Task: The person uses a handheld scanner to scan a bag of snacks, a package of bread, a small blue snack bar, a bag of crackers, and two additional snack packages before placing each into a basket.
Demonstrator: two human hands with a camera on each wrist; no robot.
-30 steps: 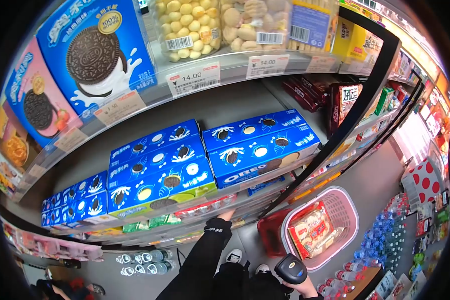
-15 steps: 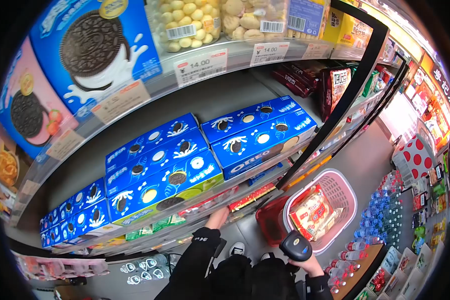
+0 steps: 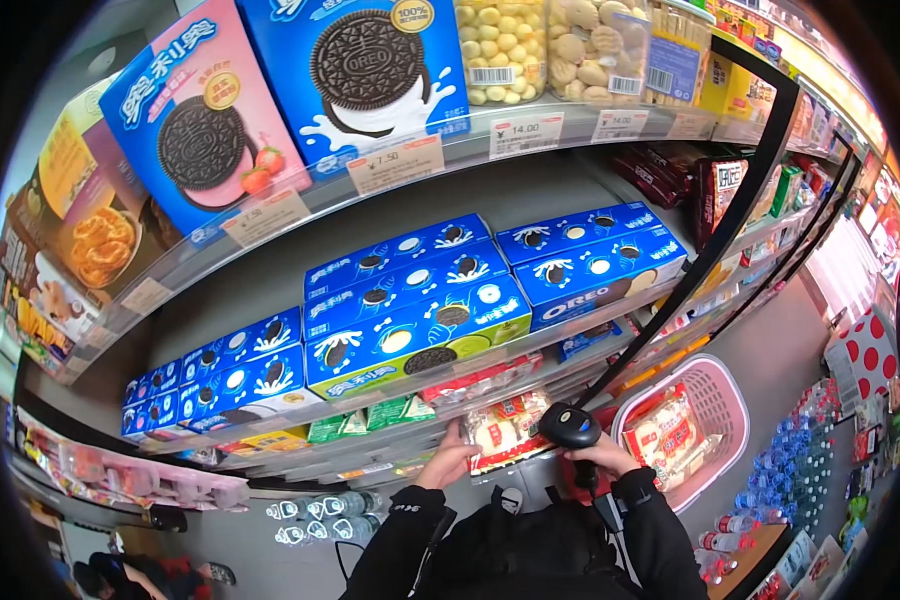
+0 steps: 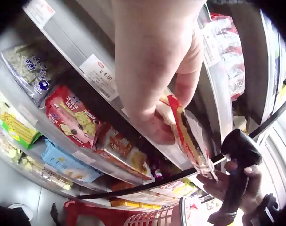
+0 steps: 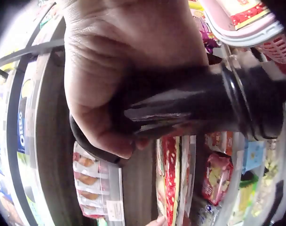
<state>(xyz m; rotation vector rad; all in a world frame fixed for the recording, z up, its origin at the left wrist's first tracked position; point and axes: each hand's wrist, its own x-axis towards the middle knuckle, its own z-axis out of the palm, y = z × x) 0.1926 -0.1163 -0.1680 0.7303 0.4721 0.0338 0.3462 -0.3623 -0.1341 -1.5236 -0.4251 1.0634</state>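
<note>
In the head view my left hand [image 3: 448, 462] grips the left edge of a red-and-white snack packet [image 3: 505, 428] in front of the lower shelves. The left wrist view has its thumb and fingers pinching the end of this packet [image 4: 190, 136], which is seen edge-on. My right hand [image 3: 610, 458] holds a black handheld barcode scanner [image 3: 572, 425], its head at the packet's right end. In the right wrist view, fingers curl round the scanner's handle [image 5: 180, 106], and the packet [image 5: 171, 181] stands edge-on beyond it.
A pink basket [image 3: 730, 400] with similar packets [image 3: 663, 440] stands on the floor to the right. Blue Oreo boxes [image 3: 415, 320] fill the shelf ahead, below a shelf edge with price tags [image 3: 526, 135]. A black shelf post [image 3: 740, 210] rises nearby. Bottles [image 3: 785, 460] stand far right.
My left hand, earlier low by the shelf, now holds the packet up before me. My right hand has brought the scanner leftward from beside the basket to the packet. The head view has shifted left.
</note>
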